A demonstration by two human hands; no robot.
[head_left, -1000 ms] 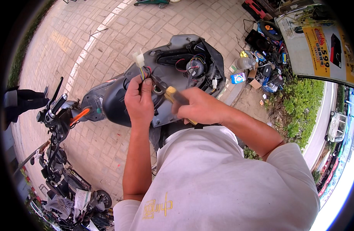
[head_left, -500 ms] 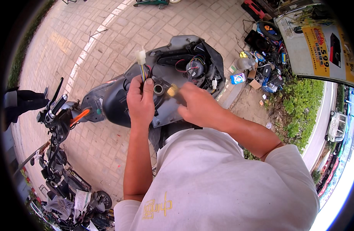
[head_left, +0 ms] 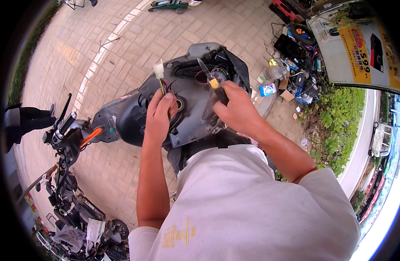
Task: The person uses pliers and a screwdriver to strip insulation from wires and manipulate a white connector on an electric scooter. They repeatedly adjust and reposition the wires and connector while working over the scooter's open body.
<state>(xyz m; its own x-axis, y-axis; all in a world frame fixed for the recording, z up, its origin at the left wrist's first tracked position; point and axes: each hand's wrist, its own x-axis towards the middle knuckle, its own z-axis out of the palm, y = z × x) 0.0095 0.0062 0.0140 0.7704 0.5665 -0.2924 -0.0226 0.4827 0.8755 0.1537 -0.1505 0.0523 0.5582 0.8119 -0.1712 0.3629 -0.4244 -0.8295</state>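
My left hand [head_left: 160, 114] pinches a bundle of thin coloured wires [head_left: 163, 86] that ends in a white plastic connector [head_left: 159, 68]. My right hand [head_left: 234, 106] grips a knife [head_left: 215, 82] with a yellow and dark handle, its blade raised to the right of the connector. Both hands are over the grey and black scooter body [head_left: 134, 122], whose open compartment holds a finned round part [head_left: 220, 72] with more wires, partly behind the knife.
A person's dark-clad legs [head_left: 28, 116] show at the left. Nearby are handlebars [head_left: 65, 130] and parked scooters [head_left: 82, 230]. A pile of parts and boxes [head_left: 295, 76], a signboard [head_left: 352, 52] and plants [head_left: 339, 122] are on the right. A green wheeled item [head_left: 167, 5] sits at the top.
My right hand has moved up and right, lifting the knife away from the wires in my left hand, so the blade now shows. My left hand still holds the wires.
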